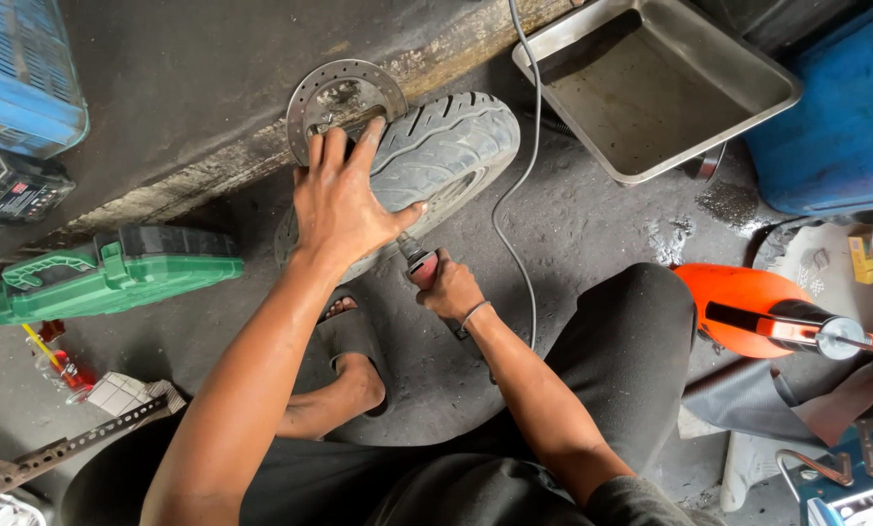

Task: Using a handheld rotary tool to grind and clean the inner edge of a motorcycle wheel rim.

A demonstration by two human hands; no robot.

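A small wheel with a grey tyre (448, 146) stands on edge on the dirty concrete floor, a drilled brake disc (342, 95) showing on its far side. My left hand (344, 200) presses flat on top of the tyre, fingers spread toward the disc. Just below the tyre, my right hand (448, 289) is closed around the red handle of a tool (420, 263) whose tip points into the wheel's side. The tool's working end is hidden behind my left hand and the tyre.
A grey cable (526, 166) runs across the floor past the tyre. A metal tray (656, 83) sits at the upper right beside a blue container (836, 127). An orange oil can (748, 307) lies at right, a green tool case (115, 273) at left, my sandalled foot (354, 375) below.
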